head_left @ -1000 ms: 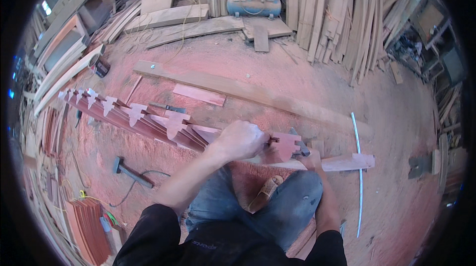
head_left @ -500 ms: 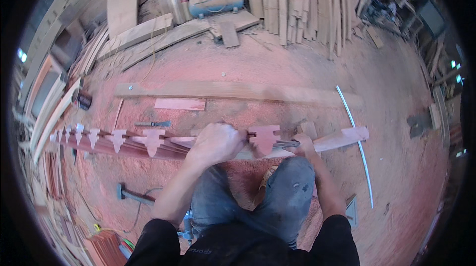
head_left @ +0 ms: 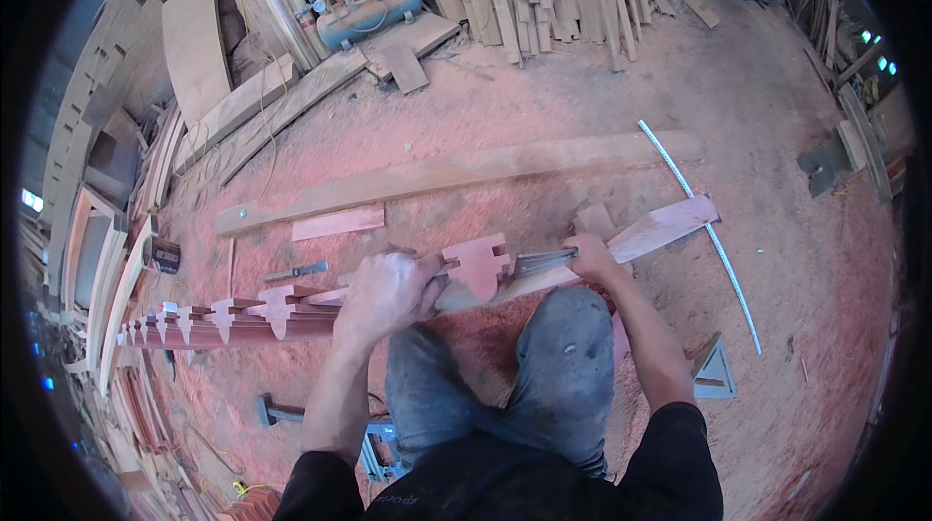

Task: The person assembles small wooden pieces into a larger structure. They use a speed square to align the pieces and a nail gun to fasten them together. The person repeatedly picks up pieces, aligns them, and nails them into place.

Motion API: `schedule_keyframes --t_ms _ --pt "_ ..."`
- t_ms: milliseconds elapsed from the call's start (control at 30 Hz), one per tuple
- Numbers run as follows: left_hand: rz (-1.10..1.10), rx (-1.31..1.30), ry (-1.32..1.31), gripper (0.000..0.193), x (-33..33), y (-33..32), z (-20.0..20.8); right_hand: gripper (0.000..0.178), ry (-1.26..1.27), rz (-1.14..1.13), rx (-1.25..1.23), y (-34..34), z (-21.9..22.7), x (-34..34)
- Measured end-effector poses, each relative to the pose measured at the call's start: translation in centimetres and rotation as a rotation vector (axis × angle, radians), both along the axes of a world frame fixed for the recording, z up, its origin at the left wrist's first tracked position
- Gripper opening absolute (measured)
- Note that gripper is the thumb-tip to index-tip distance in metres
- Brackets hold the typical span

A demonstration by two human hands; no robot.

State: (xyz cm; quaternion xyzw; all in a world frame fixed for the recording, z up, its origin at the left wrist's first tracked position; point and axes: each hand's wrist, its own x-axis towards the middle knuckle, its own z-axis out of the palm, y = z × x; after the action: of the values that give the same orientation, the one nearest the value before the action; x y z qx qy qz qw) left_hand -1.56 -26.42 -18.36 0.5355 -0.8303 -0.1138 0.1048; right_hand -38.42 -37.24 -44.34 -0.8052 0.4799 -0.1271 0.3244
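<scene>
While the right hand [head_left: 592,261] grips a blurred grey tool [head_left: 544,262] just right of the notched block [head_left: 477,268], the left hand [head_left: 388,290] is closed at the block's left edge, its hold hidden. The block stands between both hands, beyond the knees [head_left: 571,336]; similar pieces [head_left: 281,310] line up leftward.

Observed from the room: left hand [head_left: 383,293] curled at the left edge of the notched wooden block [head_left: 478,267], back of the hand uppermost, fingertips hidden. Right hand [head_left: 589,257] closed, to the block's right and apart from it. Left forearm [head_left: 338,380] and right forearm [head_left: 652,341] bare, both slanting inward toward the block. Knees [head_left: 571,332] bent, on the block's near side.
</scene>
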Motion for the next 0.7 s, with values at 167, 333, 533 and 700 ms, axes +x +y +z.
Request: schedule_keyframes --t_ms 167,333,533,700 --pt "-0.018 -0.038 -0.032 0.021 0.1 -0.1 0.1 0.018 0.018 -0.024 -0.087 1.0 -0.2 0.8" --pt "0.016 -0.005 -0.071 0.023 0.0 0.0 0.1 0.016 -0.066 -0.027 -0.091 1.3 -0.9 1.7" --pt "0.04 0.027 -0.064 0.024 0.0 0.1 0.1 0.016 -0.058 -0.042 -0.092 1.2 -1.2 1.7" --pt "0.081 0.075 -0.056 0.023 -0.1 0.2 0.0 0.014 -0.044 -0.044 -0.06 1.2 -1.2 1.6"
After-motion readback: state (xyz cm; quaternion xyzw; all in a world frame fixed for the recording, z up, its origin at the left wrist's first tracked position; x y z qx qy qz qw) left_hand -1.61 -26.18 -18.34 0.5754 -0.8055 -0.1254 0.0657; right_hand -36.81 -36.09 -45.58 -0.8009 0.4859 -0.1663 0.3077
